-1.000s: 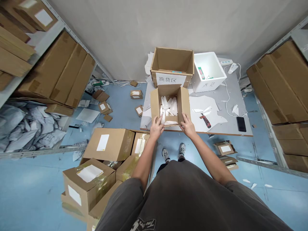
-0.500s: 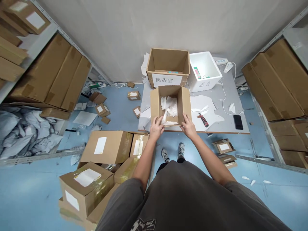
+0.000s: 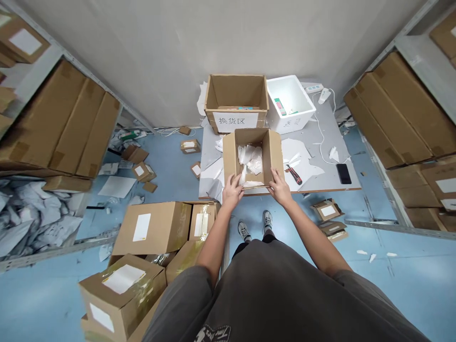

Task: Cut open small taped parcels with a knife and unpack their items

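An open cardboard box (image 3: 230,154) is in front of me at the near side of the table, its side flaps spread outward. Crumpled white packing paper (image 3: 253,159) lies inside it. My left hand (image 3: 232,191) grips the box's near edge at the left corner, fingers over the rim. At the right corner of that same edge, my right hand (image 3: 280,189) is closed on the cardboard in the same way. The fingertips show on the inside of both corners; the thumbs are partly hidden. To the right of the box lies a red and black utility knife (image 3: 295,175) on white paper.
Behind the box stand a larger labelled carton (image 3: 237,120) and a white foam box (image 3: 291,124). A black phone (image 3: 344,174) rests at the table's right. Taped cartons (image 3: 153,225) are stacked at my left, and shelves with large boxes (image 3: 399,111) flank both sides.
The view has turned, so table and surroundings sit further left while the held box stays in front of me. The packing paper inside has shifted and bunched toward the far end.
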The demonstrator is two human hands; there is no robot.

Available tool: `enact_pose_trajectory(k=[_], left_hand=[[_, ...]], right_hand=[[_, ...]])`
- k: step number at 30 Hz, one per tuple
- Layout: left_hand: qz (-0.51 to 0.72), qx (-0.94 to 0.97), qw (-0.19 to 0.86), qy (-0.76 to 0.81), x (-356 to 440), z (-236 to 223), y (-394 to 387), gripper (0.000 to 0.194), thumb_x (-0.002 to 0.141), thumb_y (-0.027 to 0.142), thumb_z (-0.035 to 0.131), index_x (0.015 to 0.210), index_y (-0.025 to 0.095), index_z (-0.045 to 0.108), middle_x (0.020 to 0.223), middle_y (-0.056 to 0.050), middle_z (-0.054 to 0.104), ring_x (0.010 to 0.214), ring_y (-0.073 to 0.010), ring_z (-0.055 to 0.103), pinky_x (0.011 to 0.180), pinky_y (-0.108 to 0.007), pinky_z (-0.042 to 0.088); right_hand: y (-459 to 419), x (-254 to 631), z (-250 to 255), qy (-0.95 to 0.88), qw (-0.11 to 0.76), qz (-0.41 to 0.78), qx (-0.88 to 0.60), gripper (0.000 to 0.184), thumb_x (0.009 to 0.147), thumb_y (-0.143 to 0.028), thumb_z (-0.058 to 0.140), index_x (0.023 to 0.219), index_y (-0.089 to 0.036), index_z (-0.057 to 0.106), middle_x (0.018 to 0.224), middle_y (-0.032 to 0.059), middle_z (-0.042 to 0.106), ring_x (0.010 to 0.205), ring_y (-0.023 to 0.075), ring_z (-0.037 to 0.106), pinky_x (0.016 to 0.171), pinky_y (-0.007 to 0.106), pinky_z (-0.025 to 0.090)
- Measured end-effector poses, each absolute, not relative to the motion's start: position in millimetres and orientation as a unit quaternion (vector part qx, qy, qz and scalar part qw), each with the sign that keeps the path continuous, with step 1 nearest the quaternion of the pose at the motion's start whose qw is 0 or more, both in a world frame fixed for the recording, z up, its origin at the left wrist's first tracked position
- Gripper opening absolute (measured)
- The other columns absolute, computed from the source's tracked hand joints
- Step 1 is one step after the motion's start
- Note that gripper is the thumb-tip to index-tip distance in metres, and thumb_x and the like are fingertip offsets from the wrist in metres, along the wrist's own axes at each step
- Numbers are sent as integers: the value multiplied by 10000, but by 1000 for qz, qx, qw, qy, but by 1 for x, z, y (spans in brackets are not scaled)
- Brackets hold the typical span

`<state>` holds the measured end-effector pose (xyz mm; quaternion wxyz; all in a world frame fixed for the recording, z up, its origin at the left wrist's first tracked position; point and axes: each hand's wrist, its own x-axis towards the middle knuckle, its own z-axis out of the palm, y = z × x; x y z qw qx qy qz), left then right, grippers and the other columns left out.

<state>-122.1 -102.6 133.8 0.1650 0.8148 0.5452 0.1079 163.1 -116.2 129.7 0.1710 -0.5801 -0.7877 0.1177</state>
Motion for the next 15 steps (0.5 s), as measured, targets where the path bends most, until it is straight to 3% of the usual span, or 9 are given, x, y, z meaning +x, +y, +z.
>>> enact_pose_trajectory(k=[8, 15], left_hand=[[121, 869, 141, 460, -46, 150, -85, 132, 983, 268, 679, 1001, 258, 810, 1696, -9, 496, 1643, -326, 303, 1267, -536, 478], [116, 910, 142, 371, 93, 163, -86, 157, 995, 272, 664, 971, 254, 818, 1702, -11, 492, 1645, -335, 298, 1282, -549, 453]], right_hand=[[-152, 233, 148, -736, 191, 75, -646, 99, 936, -138, 672, 873, -204, 711, 1799, 97, 277, 1648, 406, 293, 1246, 644, 456], [-208, 352, 152, -661, 206, 45, -720, 87, 881, -123, 721, 868, -209, 717, 1805, 78, 252, 1653, 404, 279, 1280, 644, 415]])
